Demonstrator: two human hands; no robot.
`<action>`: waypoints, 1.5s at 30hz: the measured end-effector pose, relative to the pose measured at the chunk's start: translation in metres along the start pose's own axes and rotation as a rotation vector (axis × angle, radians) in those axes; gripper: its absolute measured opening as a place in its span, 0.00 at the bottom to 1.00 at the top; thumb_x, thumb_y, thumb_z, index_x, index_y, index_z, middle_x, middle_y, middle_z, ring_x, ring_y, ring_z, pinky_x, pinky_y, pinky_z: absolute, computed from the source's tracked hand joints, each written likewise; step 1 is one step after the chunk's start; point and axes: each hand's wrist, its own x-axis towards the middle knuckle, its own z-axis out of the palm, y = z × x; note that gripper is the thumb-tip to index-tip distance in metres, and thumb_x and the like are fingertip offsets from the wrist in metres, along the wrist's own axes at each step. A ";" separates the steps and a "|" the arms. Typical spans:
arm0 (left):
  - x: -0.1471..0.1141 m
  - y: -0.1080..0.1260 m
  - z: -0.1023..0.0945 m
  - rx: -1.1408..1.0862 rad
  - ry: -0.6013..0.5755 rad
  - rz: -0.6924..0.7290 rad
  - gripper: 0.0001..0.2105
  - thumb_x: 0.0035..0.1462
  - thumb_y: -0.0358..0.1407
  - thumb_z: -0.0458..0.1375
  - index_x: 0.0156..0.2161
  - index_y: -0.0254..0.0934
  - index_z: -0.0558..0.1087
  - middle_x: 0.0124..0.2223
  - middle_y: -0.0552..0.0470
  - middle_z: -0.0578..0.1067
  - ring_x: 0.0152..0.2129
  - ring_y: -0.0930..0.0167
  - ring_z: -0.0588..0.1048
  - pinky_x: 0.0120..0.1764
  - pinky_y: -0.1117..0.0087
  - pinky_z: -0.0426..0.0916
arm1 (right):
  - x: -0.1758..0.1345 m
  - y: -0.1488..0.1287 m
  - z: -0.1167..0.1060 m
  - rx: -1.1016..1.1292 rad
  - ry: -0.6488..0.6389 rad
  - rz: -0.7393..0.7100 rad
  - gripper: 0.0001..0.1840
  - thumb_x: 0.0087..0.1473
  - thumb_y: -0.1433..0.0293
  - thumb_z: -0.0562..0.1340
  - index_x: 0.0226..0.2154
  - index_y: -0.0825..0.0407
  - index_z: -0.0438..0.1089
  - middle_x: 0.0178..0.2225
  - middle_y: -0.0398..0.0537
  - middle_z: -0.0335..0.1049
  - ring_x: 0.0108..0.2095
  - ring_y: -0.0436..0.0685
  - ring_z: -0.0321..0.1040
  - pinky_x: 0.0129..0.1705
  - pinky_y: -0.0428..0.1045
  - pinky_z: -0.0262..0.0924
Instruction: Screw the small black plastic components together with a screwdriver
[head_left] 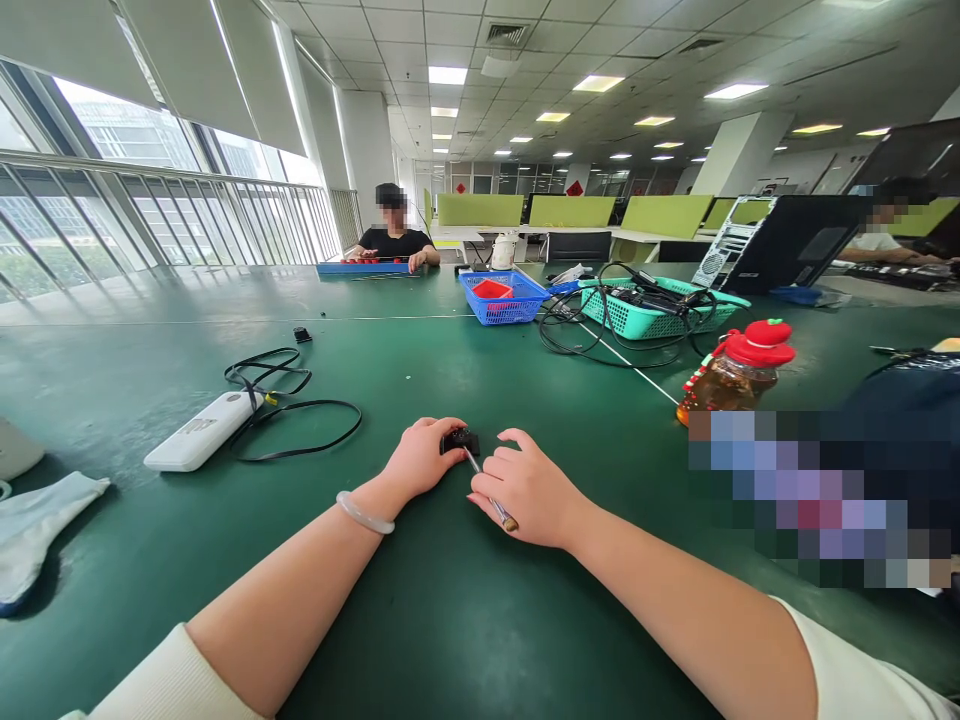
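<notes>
- Hands meet at the middle of the green counter (pixel 465 620), close in front of us.
- Our left hand (pixel 420 458) curls shut around a small black part (pixel 460 440), pinning it to the counter.
- Our right hand (pixel 529 490) closes on a thin tool (pixel 491 497), its tip set at the black part.
- Work looks mid-way to us: the tool is engaged, the part not yet released.
- Further off lie a white device (pixel 201 431) with a black cable (pixel 300 415), a red-capped bottle (pixel 739 370) and two baskets (pixel 504 298).
</notes>
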 end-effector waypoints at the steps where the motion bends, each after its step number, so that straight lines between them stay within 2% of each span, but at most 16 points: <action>1: 0.000 0.000 0.000 0.001 0.001 0.000 0.18 0.55 0.37 0.60 0.51 0.44 0.72 0.47 0.50 0.78 0.51 0.61 0.70 0.55 0.59 0.65 | 0.000 0.000 0.000 -0.002 0.003 -0.004 0.11 0.60 0.71 0.57 0.26 0.51 0.68 0.24 0.42 0.67 0.27 0.52 0.59 0.55 0.56 0.47; 6: 0.000 0.000 0.000 0.001 -0.003 -0.010 0.17 0.55 0.37 0.61 0.51 0.44 0.73 0.47 0.49 0.78 0.49 0.62 0.71 0.54 0.60 0.65 | 0.000 0.000 -0.002 -0.012 0.027 0.000 0.11 0.60 0.71 0.57 0.26 0.51 0.68 0.25 0.43 0.67 0.28 0.53 0.59 0.55 0.56 0.47; 12: 0.000 0.000 0.000 0.010 0.002 0.003 0.16 0.55 0.38 0.60 0.50 0.44 0.73 0.46 0.50 0.78 0.50 0.61 0.71 0.54 0.60 0.65 | -0.001 0.002 0.000 -0.024 -0.004 0.011 0.11 0.60 0.70 0.57 0.26 0.51 0.68 0.25 0.43 0.68 0.28 0.53 0.60 0.56 0.56 0.46; 17: 0.000 -0.001 0.000 0.000 -0.001 0.005 0.15 0.54 0.38 0.60 0.49 0.44 0.73 0.46 0.51 0.78 0.49 0.61 0.71 0.53 0.60 0.66 | -0.002 0.004 0.002 0.064 0.022 0.075 0.11 0.60 0.70 0.58 0.26 0.51 0.68 0.25 0.42 0.68 0.28 0.52 0.62 0.55 0.55 0.48; 25: 0.000 -0.001 -0.002 -0.013 -0.012 0.011 0.15 0.54 0.38 0.60 0.49 0.44 0.73 0.46 0.51 0.78 0.50 0.61 0.71 0.54 0.60 0.66 | -0.001 0.012 -0.001 0.560 0.113 0.426 0.10 0.58 0.67 0.60 0.26 0.50 0.69 0.25 0.41 0.71 0.28 0.52 0.65 0.43 0.51 0.57; 29: 0.000 -0.001 -0.002 -0.006 -0.011 0.013 0.16 0.55 0.40 0.60 0.49 0.44 0.73 0.46 0.50 0.77 0.49 0.60 0.71 0.53 0.60 0.66 | -0.002 0.018 0.003 0.859 0.162 0.672 0.12 0.56 0.61 0.61 0.25 0.50 0.69 0.24 0.41 0.68 0.25 0.51 0.63 0.30 0.47 0.56; 32: 0.000 -0.001 -0.002 -0.005 -0.024 0.003 0.16 0.55 0.41 0.60 0.49 0.44 0.74 0.46 0.49 0.77 0.49 0.60 0.71 0.52 0.59 0.66 | -0.002 0.023 0.007 1.064 0.212 0.813 0.14 0.52 0.57 0.64 0.29 0.50 0.70 0.24 0.41 0.66 0.25 0.51 0.62 0.29 0.47 0.57; 35: 0.000 -0.001 -0.003 -0.012 -0.029 0.010 0.15 0.55 0.40 0.60 0.49 0.45 0.74 0.46 0.49 0.77 0.49 0.60 0.71 0.52 0.58 0.66 | -0.003 0.027 0.011 1.214 0.285 0.877 0.18 0.51 0.53 0.64 0.33 0.51 0.71 0.24 0.41 0.66 0.25 0.52 0.63 0.31 0.49 0.60; 39: -0.001 0.000 -0.004 -0.016 -0.038 0.015 0.15 0.55 0.40 0.60 0.49 0.45 0.74 0.45 0.50 0.77 0.49 0.60 0.70 0.52 0.58 0.66 | -0.003 0.029 0.015 1.305 0.374 0.925 0.23 0.53 0.48 0.61 0.34 0.52 0.72 0.23 0.42 0.67 0.24 0.51 0.63 0.33 0.51 0.61; 45: -0.002 0.000 -0.006 -0.029 -0.058 0.031 0.17 0.55 0.40 0.60 0.50 0.46 0.73 0.48 0.49 0.76 0.51 0.60 0.69 0.54 0.58 0.65 | -0.003 0.033 0.019 1.402 0.453 1.041 0.21 0.50 0.50 0.63 0.31 0.53 0.72 0.21 0.42 0.66 0.22 0.51 0.62 0.31 0.51 0.61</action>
